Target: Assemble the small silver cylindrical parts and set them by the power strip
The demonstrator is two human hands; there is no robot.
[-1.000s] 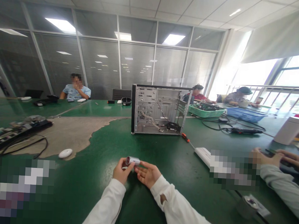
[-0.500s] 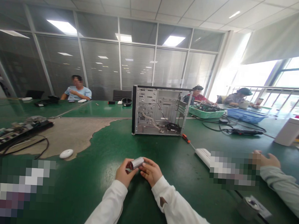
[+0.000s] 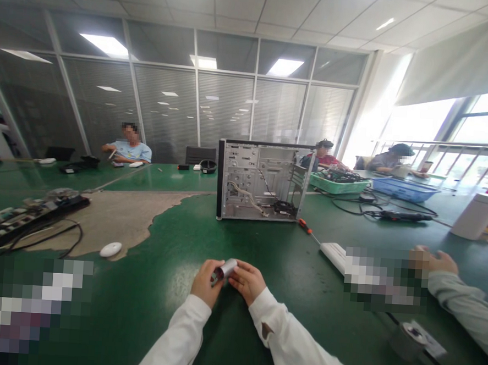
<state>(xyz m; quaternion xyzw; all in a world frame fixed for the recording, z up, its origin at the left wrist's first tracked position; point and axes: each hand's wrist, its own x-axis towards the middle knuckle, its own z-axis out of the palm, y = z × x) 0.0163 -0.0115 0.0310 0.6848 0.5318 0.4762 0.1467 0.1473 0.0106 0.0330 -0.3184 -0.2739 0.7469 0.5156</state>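
Between their fingertips, the left hand [image 3: 207, 282] and right hand [image 3: 248, 280] pinch a silver cylinder [image 3: 227, 268], one at each end, tilted and raised in front of the open computer case [image 3: 263, 182]. The case stands upright on the green table [image 3: 175, 233], loose cables [image 3: 247, 196] inside it. Just beside the case's lower right corner lies an orange-handled screwdriver [image 3: 304, 226], its shaft pointing to a white power strip [image 3: 332, 256]. Right of the case and farther back sit a green basket [image 3: 338, 185] and a blue basket [image 3: 409, 190]; well left of it lies a white round object [image 3: 111, 249].
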